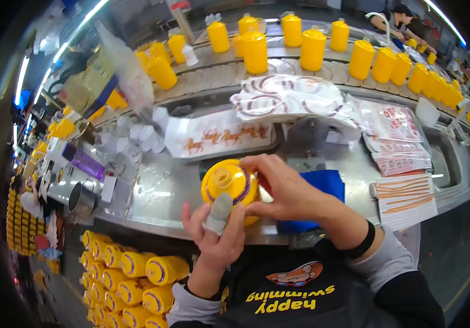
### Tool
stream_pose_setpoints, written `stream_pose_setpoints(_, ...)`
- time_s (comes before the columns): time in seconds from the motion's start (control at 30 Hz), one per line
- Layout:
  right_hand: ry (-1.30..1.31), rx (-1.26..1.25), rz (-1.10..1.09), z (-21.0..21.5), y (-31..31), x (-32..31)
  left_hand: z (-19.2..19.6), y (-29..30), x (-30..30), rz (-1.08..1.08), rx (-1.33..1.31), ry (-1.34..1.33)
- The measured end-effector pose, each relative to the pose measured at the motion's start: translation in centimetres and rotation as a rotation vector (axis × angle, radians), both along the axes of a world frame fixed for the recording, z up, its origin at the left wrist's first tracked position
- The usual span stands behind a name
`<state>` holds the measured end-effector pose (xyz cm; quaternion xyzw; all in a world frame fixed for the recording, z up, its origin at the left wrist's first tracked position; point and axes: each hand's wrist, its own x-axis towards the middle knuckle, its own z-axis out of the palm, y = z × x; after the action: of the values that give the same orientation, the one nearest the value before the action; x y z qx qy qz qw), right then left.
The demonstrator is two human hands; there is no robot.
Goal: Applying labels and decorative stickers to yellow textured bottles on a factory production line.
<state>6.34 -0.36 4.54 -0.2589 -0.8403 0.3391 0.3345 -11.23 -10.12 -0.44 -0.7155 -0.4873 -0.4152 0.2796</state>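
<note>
A yellow bottle (211,183) with a narrow neck and a dark purple band round its shoulder is held over the metal bench, its top tipped toward me. My right hand (284,188) grips its right side, thumb and fingers wrapped round the body. My left hand (217,235) is at the near side, thumb and forefinger against the shoulder and the other fingers spread off to the left. A grey sleeve-like cover (219,212) sits over the forefinger and touches the bottle near the band. The bottle's base is mostly hidden by my hands.
A blue cloth (322,191) lies by my right wrist. Behind are printed sheets (218,136), stacked plastic-covered sheets (295,98) and a sheet of brown strips (407,199). Yellow bottles (256,52) line the far conveyor; several more (166,269) are stacked below left. A metal cup (82,198) stands left.
</note>
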Motion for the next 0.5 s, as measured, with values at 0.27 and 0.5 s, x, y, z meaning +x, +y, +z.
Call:
stream_pose_setpoints(0.27, 0.026, -0.006, 0.085, -0.8, 0.3, -0.7, -1.8, -1.0, -0.5, 0.015, 0.010, 0.012)
stream_pose_setpoints(0.5, 0.021, -0.014, 0.062, -1.0, 0.2, -0.3, -0.6, -0.7, -1.0, -0.040, -0.184, -0.723)
